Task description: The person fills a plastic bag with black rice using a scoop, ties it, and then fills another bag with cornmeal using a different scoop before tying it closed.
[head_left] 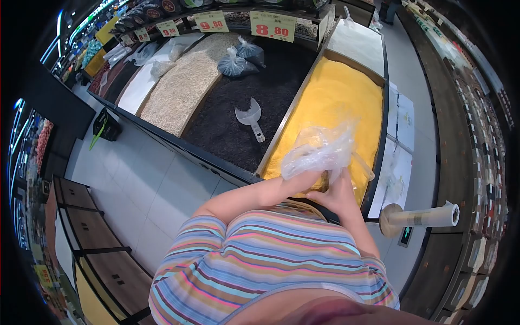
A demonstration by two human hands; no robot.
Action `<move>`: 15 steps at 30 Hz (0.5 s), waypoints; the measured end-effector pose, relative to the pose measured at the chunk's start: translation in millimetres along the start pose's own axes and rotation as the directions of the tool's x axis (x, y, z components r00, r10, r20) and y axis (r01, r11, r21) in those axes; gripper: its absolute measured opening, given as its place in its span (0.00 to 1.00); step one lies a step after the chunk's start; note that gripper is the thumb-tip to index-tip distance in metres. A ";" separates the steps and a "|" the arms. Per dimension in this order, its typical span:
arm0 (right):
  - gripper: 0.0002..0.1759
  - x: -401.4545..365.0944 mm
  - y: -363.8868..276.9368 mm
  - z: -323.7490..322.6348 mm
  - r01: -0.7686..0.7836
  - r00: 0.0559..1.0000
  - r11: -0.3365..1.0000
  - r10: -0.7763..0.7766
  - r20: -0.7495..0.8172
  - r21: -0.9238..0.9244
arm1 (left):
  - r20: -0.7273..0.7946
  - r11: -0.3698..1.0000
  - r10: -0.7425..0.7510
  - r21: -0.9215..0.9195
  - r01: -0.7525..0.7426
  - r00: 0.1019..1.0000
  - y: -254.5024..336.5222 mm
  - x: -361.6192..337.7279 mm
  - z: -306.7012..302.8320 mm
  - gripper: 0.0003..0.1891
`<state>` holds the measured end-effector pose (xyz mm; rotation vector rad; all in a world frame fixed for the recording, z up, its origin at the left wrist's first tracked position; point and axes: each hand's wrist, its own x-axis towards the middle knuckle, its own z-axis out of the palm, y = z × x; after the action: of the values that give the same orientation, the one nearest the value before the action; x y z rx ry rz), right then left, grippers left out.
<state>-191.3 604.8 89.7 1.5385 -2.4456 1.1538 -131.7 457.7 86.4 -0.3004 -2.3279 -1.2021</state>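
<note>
left hand fingers clamped on the clear plastic bag – right hand fingers seemingly pinching its underside, bag bunched just above both, over the yellow grain bin

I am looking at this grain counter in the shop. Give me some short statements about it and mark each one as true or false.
1. The left hand and the right hand both hold a clear plastic bag above the yellow grain. True.
2. The clear scoop lies in the yellow grain. False: it lies on the black grain.
3. One price sign reads 8.80. True.
4. The roll of bags is at the person's left. False: it is at the person's right.
</note>
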 end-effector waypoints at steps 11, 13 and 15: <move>0.16 -4.6 28.3 61.3 0.131 0.953 0.988 -0.103 -0.285 0.082 | 0.081 0.909 0.057 -0.415 -0.018 0.995 41.3 21.2 16.9 0.14; 0.15 -7.0 40.3 65.9 0.086 0.983 0.962 -0.039 -0.181 0.261 | 0.083 0.879 0.026 -0.477 0.017 0.996 43.0 22.9 12.3 0.14; 0.15 -13.4 48.7 64.6 -0.062 0.991 0.885 0.108 -0.073 0.461 | 0.075 0.846 -0.031 -0.529 0.066 0.997 43.0 21.8 6.1 0.13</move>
<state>-200.7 587.9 10.0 1.4261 -2.3046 1.8862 -134.7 487.1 125.0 -0.4755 -2.0153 -1.8828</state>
